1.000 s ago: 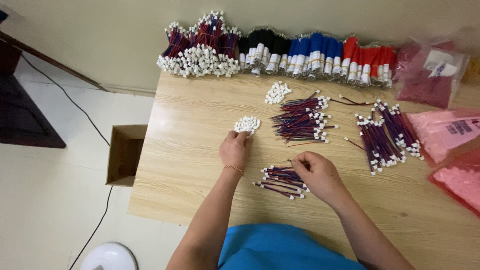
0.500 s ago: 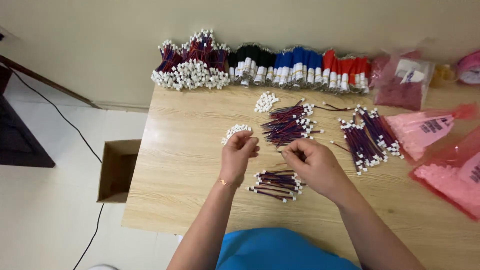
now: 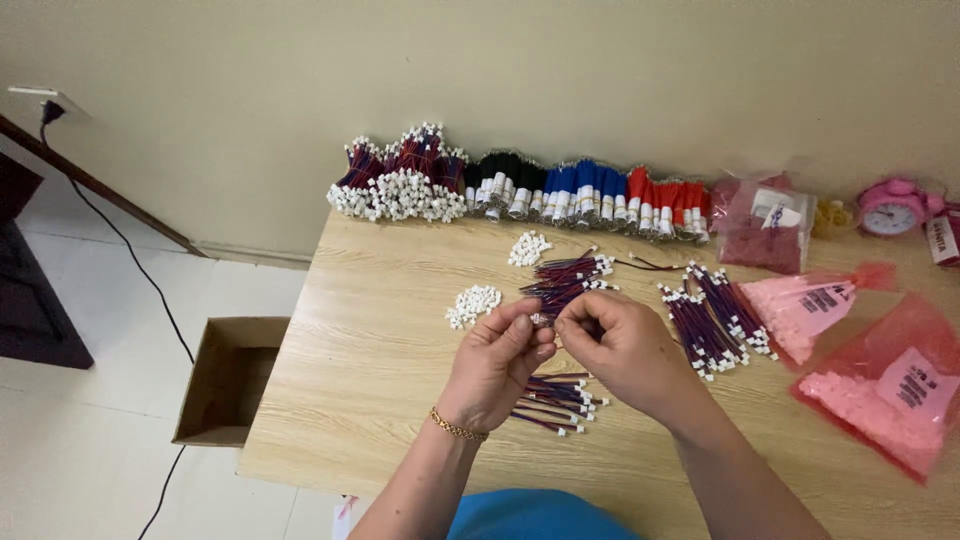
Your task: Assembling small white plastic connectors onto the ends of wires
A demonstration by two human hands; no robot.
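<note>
We find both hands raised just above the pale wood-grain tabletop (image 3: 380,370), fingertips meeting. The left hand (image 3: 497,360) is closed in a pinch, thumb against forefinger, on what appears to be a small white plastic connector housing (image 3: 541,319); the piece is tiny, so we cannot be sure of more than that. The right hand (image 3: 618,345) is likewise curled shut in a fingertip pinch at the same spot, and whether it holds a wire end we cannot tell. In our judgement the step is done well by keeping both pinches close to the joint, lining the two parts up squarely and pressing straight, not at an angle. The housing sits between the two thumbs; its long axis seems to run across, from one hand toward the other. Just below the hands lies a small bundle of dark red-and-blue wire leads with white ends (image 3: 555,400), lying roughly left to right. Beyond the left hand sits a small heap of loose white housings (image 3: 473,303).
</note>
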